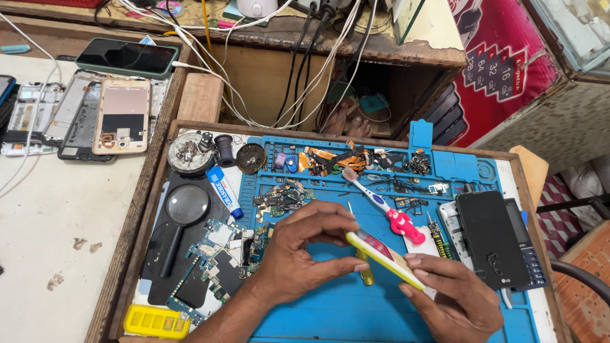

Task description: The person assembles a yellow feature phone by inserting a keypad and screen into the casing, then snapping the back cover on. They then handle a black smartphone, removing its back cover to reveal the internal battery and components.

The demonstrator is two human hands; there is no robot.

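Both my hands hold a small phone with a yellow casing [384,255], tilted edge-on above the blue repair mat [330,311]. My left hand [298,254] pinches its upper left end between thumb and fingers. My right hand [454,295] grips its lower right end. A yellow-handled screwdriver [363,270] lies on the mat just under the phone. A toothbrush with a pink figure handle [387,209] lies beyond the phone.
A magnifying glass [184,209], a white and blue tube [223,190] and circuit boards [216,251] lie left of my hands. A black smartphone [489,238] rests on a keypad phone at right. Opened phones [121,114] sit on the left table. Cables hang behind.
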